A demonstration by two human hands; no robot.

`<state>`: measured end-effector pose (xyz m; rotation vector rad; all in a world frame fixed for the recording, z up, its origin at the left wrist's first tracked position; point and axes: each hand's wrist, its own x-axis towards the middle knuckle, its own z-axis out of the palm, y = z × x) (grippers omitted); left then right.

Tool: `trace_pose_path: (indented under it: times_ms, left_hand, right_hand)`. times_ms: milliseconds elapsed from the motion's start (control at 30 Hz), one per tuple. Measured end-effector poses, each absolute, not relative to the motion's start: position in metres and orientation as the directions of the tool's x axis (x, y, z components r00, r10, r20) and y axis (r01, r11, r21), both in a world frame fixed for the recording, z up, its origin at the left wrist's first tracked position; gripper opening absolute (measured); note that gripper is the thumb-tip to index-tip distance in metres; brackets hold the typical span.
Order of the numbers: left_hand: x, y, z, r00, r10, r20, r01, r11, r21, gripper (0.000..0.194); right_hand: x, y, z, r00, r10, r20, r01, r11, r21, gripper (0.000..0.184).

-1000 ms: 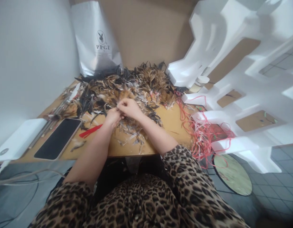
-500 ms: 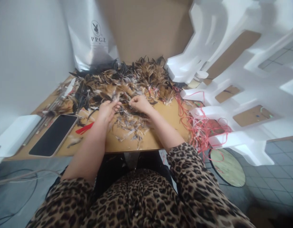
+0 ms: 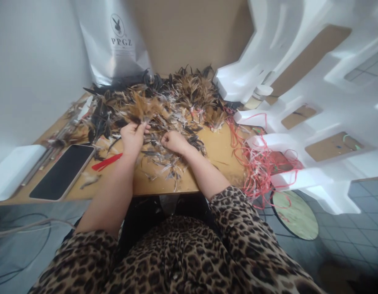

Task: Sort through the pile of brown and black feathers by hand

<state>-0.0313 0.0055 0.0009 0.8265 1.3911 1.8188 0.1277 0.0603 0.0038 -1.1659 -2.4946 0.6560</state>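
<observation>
Pinched between the thumb and fingers of my left hand is a small bunch of brown feathers, its tips fanning up and away from me. My right hand is closed a little to the right of it, low over the table; what its fingers hold, if anything, is hidden or too thin to make out. Behind both hands spreads a large pile of brown and black feathers. Loose pale and grey feathers lie scattered on the table under and in front of my hands.
A phone and a white box-like device lie at the left, near red strips. Tangled red strings hang over the right edge by white foam packaging. A small jar and silver bag stand behind.
My right hand has shifted slightly left and down, and my left hand slightly left and up. The brown feather bunch now stands fanned out above my left fingers.
</observation>
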Motion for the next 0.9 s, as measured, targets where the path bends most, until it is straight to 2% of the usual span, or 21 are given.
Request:
trace_pose_path:
  times_ms: [100,200,267,500,700,900]
  left_hand:
    - [-0.029,0.009,0.003,-0.539,0.828,0.154,-0.046,-0.211,0.976,0.019]
    - [-0.027,0.01,0.002,-0.463,0.882,0.088,-0.151,-0.176,0.973,0.022]
    - [-0.027,0.01,0.002,-0.418,0.908,0.034,-0.225,-0.14,0.964,0.023]
    - [-0.028,0.007,0.005,-0.335,0.942,-0.023,-0.328,-0.093,0.94,0.021]
    - [-0.024,0.005,0.005,-0.282,0.958,-0.06,-0.301,-0.028,0.953,0.019]
    - [-0.023,0.005,0.005,-0.273,0.96,-0.067,-0.27,-0.01,0.963,0.018]
  right_hand:
    - [0.13,0.065,0.001,-0.614,0.779,0.125,0.502,0.508,-0.7,0.014]
    - [0.133,0.069,0.001,-0.6,0.795,0.088,0.294,0.322,-0.9,0.012]
    - [0.134,0.069,0.003,-0.576,0.817,0.037,0.213,0.194,-0.958,0.009]
    - [0.137,0.063,0.009,-0.575,0.818,-0.013,0.07,0.033,-0.997,0.006]
    - [0.133,0.058,0.011,-0.586,0.806,-0.09,-0.049,-0.146,-0.988,0.006]
    - [0.131,0.057,0.01,-0.615,0.781,-0.107,-0.189,-0.277,-0.942,0.01]
